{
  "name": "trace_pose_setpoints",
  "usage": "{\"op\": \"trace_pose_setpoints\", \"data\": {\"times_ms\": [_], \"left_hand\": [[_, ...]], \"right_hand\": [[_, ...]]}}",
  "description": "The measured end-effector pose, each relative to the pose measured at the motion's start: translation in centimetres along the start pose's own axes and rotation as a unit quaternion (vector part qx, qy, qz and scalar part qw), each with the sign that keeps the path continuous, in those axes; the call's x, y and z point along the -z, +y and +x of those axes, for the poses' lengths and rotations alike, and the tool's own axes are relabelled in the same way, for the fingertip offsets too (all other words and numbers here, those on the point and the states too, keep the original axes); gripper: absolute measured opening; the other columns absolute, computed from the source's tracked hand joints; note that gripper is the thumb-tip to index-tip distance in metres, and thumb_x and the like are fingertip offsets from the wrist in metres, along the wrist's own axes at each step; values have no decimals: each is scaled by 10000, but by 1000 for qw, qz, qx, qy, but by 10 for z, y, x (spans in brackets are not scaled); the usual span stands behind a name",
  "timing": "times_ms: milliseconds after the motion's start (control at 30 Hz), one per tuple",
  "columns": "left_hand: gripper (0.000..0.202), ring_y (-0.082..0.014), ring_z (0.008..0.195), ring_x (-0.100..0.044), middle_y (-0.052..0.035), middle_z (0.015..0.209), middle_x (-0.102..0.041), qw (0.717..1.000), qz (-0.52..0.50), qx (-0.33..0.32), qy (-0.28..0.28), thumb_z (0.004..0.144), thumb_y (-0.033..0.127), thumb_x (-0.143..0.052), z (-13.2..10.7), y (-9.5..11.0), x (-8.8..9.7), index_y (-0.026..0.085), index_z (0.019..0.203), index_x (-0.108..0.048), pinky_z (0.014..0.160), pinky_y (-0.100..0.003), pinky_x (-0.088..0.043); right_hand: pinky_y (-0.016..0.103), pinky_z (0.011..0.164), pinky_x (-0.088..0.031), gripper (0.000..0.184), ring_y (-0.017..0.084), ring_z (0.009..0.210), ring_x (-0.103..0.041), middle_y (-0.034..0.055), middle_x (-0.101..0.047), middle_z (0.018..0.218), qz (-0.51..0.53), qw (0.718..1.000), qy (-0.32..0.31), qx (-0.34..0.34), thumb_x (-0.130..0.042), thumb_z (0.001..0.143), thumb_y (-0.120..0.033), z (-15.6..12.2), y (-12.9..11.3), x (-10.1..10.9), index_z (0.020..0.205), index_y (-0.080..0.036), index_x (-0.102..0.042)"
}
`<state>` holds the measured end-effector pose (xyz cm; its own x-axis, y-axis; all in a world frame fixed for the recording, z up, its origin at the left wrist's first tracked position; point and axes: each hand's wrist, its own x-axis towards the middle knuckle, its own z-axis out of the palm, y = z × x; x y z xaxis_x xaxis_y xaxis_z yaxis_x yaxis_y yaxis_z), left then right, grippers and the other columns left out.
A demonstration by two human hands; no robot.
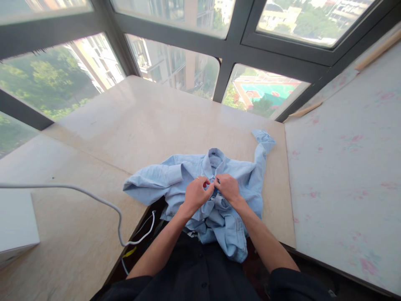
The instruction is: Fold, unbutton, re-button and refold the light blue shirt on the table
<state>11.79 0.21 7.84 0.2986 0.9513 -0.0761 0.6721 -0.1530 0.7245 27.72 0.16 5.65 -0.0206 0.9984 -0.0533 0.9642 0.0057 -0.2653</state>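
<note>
A light blue button-up shirt point(175, 175) lies crumpled on the pale stone ledge point(150, 121), collar away from me, one sleeve stretched left and the other up to the right. My left hand point(196, 194) and my right hand point(228, 188) meet at the shirt's front just below the collar. Both pinch the front edges of the fabric, fingers closed. The lower part of the shirt hangs off the ledge edge toward my body.
A white cable point(103, 202) runs across the left ledge and drops over its edge. A white box point(15, 223) sits at the far left. A pink-stained white board point(347, 167) lies on the right. Dark-framed windows point(232, 50) ring the ledge.
</note>
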Motion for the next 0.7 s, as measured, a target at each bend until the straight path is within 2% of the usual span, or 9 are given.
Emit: {"op": "trace_pose_setpoints", "data": {"times_ms": [100, 200, 367, 533, 700], "left_hand": [[268, -171, 768, -594, -47, 903, -661, 1000, -9, -17, -4, 880, 335, -561, 5, 4, -8, 196, 1083, -668, 716, -269, -425], [332, -193, 820, -613, -70, 975, -665, 1000, -7, -12, -15, 893, 344, -559, 11, 6, -16, 219, 1183, -661, 736, -281, -440], [314, -201, 860, -628, -70, 948, -704, 1000, -5, 10, -11, 908, 316, -550, 17, 1, -21, 214, 1169, -692, 793, -285, -447], [414, -206, 834, -635, -59, 917, -726, 1000, 0, -12, -29, 846, 436, -649, 19, -5, -19, 225, 1200, -696, 761, -279, -446], [277, -159, 740, -632, -29, 884, -755, 998, -49, -35, -8, 869, 272, -591, 21, -4, -19, 239, 1096, -747, 725, -250, -428]], "right_hand": [[275, 736, -427, 224, 198, 801, -632, 58, -741, 851, 97, 995, 19, -11, -506, 893, -224, 0, 7, 2, 851, -207, -725], [301, 775, -461, 249, 201, 789, -638, 50, -751, 883, 206, 978, 40, -6, -504, 899, -292, -2, 16, 3, 895, -206, -737], [339, 813, -493, 274, 218, 821, -655, 65, -757, 920, 299, 953, 50, -1, -536, 879, -384, -10, 26, 2, 881, -214, -751], [333, 802, -499, 286, 221, 844, -659, 64, -751, 922, 355, 933, 52, -31, -528, 864, -410, -13, 23, 4, 855, -213, -735], [315, 810, -496, 291, 212, 854, -660, 56, -745, 908, 420, 904, 56, -51, -544, 839, -425, -12, 19, 6, 863, -192, -716]]}}
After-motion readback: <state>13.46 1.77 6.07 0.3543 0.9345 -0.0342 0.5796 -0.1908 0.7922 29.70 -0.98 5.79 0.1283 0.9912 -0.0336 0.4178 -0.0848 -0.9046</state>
